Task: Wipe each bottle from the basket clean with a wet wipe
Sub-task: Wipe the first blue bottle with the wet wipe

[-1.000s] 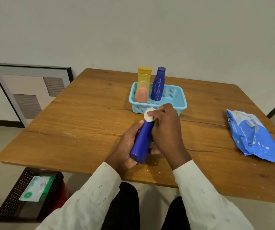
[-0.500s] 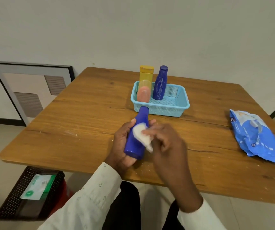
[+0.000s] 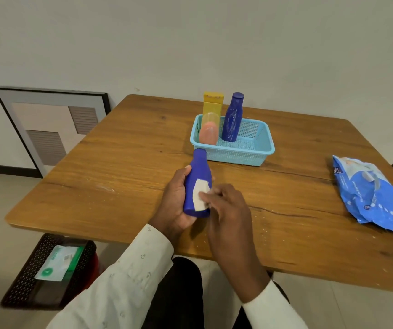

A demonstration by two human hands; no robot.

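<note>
My left hand (image 3: 174, 200) grips a dark blue bottle (image 3: 198, 172) above the near table edge, cap pointing away toward the basket. My right hand (image 3: 226, 205) pinches a small white wet wipe (image 3: 199, 194) and presses it against the bottle's lower side. The light blue basket (image 3: 245, 155) stands just beyond on the wooden table (image 3: 119, 167). It holds a second dark blue bottle (image 3: 232, 119), a yellow bottle (image 3: 212, 104) and a pink bottle with a clear cap (image 3: 208, 131), all upright at its left end.
A blue wet wipe pack (image 3: 371, 195) lies on the table's right side. On the floor at the left sits a black perforated crate (image 3: 46, 271) holding a green and white packet. A framed picture (image 3: 50, 127) leans on the wall.
The wipe slid from the bottle's cap down to its lower body. My right hand drew back toward me with it. The bottle tilted slightly more upright in my left hand.
</note>
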